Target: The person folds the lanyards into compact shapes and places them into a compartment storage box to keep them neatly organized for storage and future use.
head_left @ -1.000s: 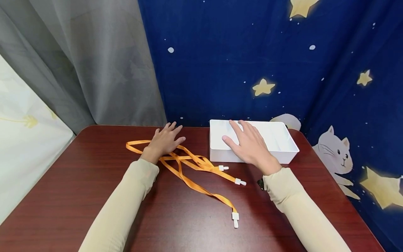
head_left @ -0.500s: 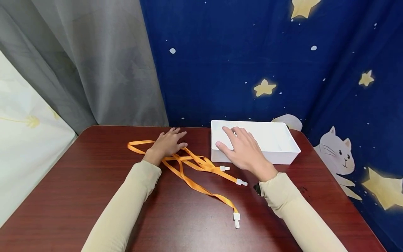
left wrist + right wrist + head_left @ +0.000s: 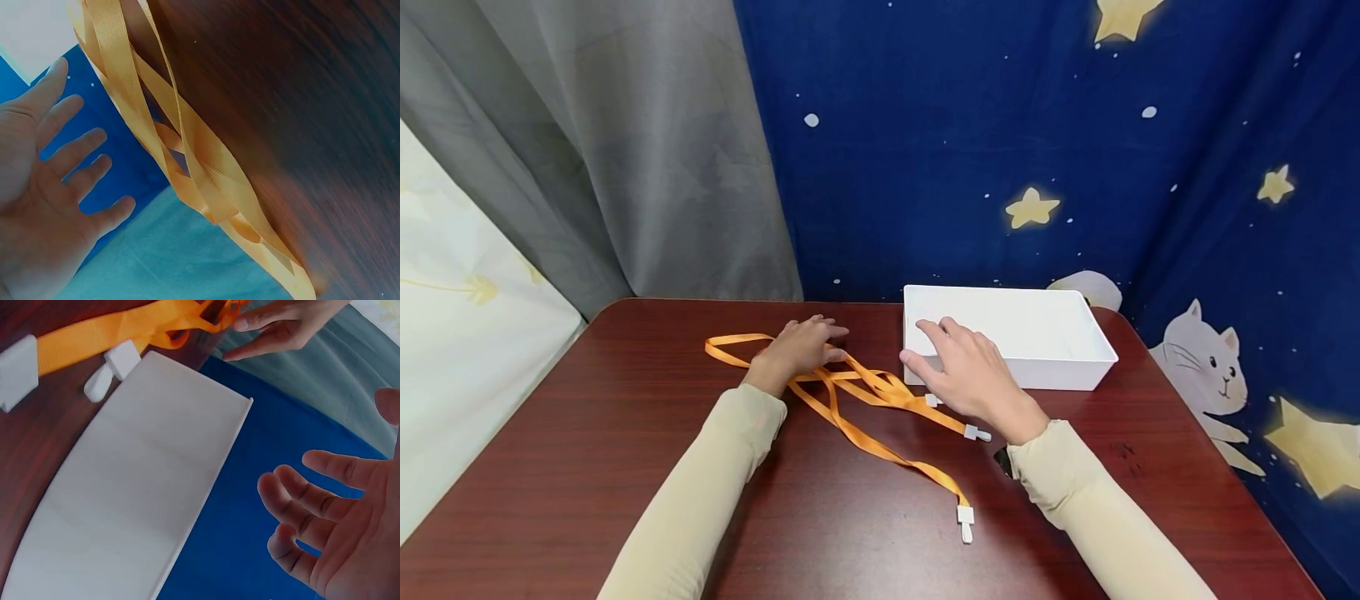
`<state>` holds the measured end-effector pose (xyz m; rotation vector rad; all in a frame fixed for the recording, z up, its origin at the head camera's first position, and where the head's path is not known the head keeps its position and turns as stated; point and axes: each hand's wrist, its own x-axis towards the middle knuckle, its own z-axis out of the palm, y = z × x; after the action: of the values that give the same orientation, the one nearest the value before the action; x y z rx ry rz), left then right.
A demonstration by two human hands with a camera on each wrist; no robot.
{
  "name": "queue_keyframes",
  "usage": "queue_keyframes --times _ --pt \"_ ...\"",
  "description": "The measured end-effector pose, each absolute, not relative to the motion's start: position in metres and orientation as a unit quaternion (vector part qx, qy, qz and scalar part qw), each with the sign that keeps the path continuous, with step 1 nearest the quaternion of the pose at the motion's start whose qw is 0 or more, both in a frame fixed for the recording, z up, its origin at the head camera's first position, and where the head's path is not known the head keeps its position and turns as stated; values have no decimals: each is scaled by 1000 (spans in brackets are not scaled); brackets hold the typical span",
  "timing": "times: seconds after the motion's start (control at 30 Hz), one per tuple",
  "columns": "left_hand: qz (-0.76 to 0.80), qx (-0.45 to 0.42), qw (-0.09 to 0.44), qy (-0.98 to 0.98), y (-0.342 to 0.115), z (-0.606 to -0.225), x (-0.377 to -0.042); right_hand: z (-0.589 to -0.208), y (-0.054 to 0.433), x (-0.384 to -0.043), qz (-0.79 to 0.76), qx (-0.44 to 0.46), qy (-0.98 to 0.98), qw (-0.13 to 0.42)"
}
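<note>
A white clip (image 3: 966, 515) is noted nearest on the bench (image 3: 850, 533), ending one of the loosely tangled orange straps (image 3: 898, 398). The right hand (image 3: 970, 371) is held clear, fingers apart and slightly bent, nothing gripped. The left hand (image 3: 799, 346) is held by the straps, fingers spread, nothing gripped. Beyond, a white box (image 3: 1052, 375) is placed. A reaching step is judged underway; for a grip, the straps must be met and pinched.

Orange lanyards (image 3: 891, 393), white box (image 3: 1052, 374) on table (image 3: 835, 533)
</note>
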<state>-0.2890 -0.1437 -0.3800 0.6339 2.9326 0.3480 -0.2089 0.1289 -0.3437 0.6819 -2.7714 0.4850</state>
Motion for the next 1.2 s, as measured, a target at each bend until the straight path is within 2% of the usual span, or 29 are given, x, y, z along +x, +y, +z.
queue_keyframes --times 0.83,1.2 --pt "100 218 71 968 -140 -386 -288 -379 109 -210 140 284 -944 87" --pt "108 214 86 967 -138 -387 -288 -393 103 -210 140 276 -950 45"
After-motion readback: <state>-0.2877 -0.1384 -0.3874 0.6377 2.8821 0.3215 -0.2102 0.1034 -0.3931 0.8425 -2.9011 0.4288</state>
